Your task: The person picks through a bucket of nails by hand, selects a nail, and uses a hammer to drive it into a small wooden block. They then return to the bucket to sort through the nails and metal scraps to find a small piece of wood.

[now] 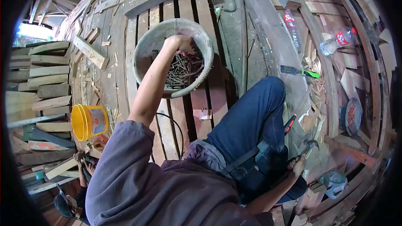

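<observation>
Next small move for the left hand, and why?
Probably pinch a nail or two from the loose pile and lift clear of the basin: the left hand is already inside, fingers at the nails, while the right hand holds the hammer. Can't see whether the fingers already have one.

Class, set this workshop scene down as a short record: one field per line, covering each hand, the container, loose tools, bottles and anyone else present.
Left hand: inside the round basin, over the nails; grip unclear (left hand)
Right hand: fingers around a hammer (right hand)
Basin: on wooden slats
Loose tool: green-handled tool, beyond the knee
Bottles: two, red-labelled
Bucket: yellow bucket, left of the slats
Other person: partly visible, lower left
</observation>
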Motion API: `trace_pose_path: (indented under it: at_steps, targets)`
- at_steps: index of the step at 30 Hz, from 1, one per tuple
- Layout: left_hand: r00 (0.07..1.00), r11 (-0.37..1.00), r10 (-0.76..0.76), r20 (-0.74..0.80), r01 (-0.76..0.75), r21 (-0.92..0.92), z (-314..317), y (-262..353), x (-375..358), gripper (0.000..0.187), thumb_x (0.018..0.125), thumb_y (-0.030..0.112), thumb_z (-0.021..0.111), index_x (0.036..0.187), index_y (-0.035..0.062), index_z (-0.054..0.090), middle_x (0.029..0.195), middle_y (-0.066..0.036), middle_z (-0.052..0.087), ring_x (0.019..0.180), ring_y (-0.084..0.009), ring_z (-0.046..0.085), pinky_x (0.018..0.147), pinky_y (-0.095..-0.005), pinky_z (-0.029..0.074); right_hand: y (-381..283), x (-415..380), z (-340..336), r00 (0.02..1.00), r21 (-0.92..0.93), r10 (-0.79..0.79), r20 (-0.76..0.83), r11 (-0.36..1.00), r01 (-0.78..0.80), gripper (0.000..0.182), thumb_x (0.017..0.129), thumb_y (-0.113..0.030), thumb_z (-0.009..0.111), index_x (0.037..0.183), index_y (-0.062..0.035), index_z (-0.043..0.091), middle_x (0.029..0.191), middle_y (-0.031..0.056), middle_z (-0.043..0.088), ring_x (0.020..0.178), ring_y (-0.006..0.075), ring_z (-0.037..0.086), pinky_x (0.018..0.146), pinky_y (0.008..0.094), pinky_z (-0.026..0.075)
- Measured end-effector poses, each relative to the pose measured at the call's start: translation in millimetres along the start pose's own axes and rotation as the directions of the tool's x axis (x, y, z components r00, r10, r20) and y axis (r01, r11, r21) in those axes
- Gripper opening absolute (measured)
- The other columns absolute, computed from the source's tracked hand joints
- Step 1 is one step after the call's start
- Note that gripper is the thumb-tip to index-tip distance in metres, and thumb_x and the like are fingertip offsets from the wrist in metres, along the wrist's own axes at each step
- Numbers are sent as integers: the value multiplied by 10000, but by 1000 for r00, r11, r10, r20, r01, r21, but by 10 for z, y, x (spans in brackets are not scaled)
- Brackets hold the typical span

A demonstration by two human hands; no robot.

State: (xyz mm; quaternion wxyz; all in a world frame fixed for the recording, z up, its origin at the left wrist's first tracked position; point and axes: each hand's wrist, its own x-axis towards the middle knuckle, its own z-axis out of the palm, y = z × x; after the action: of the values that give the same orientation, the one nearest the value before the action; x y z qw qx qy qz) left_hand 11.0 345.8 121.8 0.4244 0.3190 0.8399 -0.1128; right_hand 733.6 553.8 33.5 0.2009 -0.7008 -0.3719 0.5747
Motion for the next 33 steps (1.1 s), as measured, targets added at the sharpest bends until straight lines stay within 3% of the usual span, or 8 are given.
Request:
trace_pose_path:
  at_steps: [7, 10, 13, 14, 18, 21, 26, 33]
  targets:
    - [997, 996, 50, 61, -54, 68, -77, 40, -151, 609, 855, 404, 670, 1346, 63, 556, 1051, -138, 728, 927, -246, 708, 846, -370, 561, 10, 26, 14, 1000, -39, 3, -13, 999, -3, 518, 1006, -574, 431, 692, -164, 397, 463, -28, 307, 336, 122, 299, 330, 299, 275]
    - [975, 967, 209, -74, -194, 164, 54, -184, -21, 648, 840, 468, 664, 1342, 69, 569, 1135, -151, 703, 1011, -292, 687, 908, -382, 534, 48, 76, -22, 1000, -46, -20, -10, 999, 19, 511, 1015, -557, 424, 695, -160, 396, 455, -23, 310, 332, 126, 309, 328, 301, 281]
    - [863, 841, 435, -256, -288, 458, 209, -279, 67, 695, 825, 496, 665, 1369, 80, 548, 1223, -189, 651, 1115, -323, 644, 988, -382, 496, 14, 29, 26, 999, -57, -20, -42, 998, 18, 507, 1020, -543, 425, 690, -159, 393, 448, -19, 313, 329, 127, 314, 325, 302, 279]
    - [940, 923, 282, -191, -212, 320, 205, -277, 69, 715, 823, 511, 661, 1384, 88, 532, 1253, -202, 626, 1133, -335, 627, 1000, -389, 489, -10, 8, 44, 999, -51, -13, -49, 999, 10, 506, 1021, -539, 425, 688, -160, 392, 447, -19, 312, 328, 127, 313, 323, 303, 276]
    - [893, 899, 344, -289, -225, 375, 353, -387, 165, 647, 826, 467, 666, 1346, 95, 569, 1085, -215, 687, 990, -361, 676, 909, -414, 534, -5, 5, 57, 999, -22, 1, -45, 1000, -2, 495, 1020, -538, 427, 697, -164, 390, 449, -23, 300, 326, 125, 305, 319, 298, 261]
    - [815, 893, 435, -383, -337, 299, 399, -453, 246, 555, 800, 325, 727, 1260, 34, 621, 1127, -224, 675, 1029, -362, 660, 938, -419, 519, -48, -27, 75, 998, -7, 38, -41, 999, -39, 498, 1016, -552, 425, 702, -168, 384, 453, -29, 290, 328, 119, 302, 320, 287, 252]
    - [682, 891, 445, -581, -401, 211, 438, -383, 152, 343, 768, 210, 746, 1066, 49, 696, 914, -211, 704, 885, -376, 685, 826, -453, 553, 11, 24, 31, 999, 3, 20, -32, 1000, -20, 518, 1008, -572, 422, 686, -170, 371, 461, -31, 292, 335, 111, 301, 322, 280, 247]
    - [685, 930, 338, -646, -349, 117, 447, -195, 37, 300, 790, 227, 738, 1006, 31, 671, 888, -216, 694, 852, -408, 675, 769, -488, 552, -115, -138, 156, 997, -50, 0, -72, 999, -4, 537, 994, -597, 433, 680, -167, 363, 470, -30, 307, 347, 114, 312, 327, 284, 250]
